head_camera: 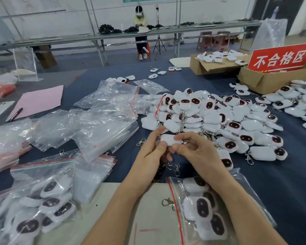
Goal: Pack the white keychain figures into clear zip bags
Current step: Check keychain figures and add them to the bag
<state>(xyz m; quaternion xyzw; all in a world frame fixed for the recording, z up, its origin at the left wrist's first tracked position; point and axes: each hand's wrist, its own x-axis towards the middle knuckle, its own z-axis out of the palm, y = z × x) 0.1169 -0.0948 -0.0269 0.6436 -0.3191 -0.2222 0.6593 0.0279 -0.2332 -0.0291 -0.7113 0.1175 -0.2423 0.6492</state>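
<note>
- The left hand [152, 147] and right hand [198, 149] together pinch one white figure [168, 139] near the tabletop's [290, 183] front edge, beside a heap of figures [219, 117].
- A filled zip bag [201, 206] lies at the front edge.
- A red sign [281, 57] at the far right corner reads "不合格区".

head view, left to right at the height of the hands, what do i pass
empty zip bags → left hand → held white figure → right hand → loose white figures
</note>
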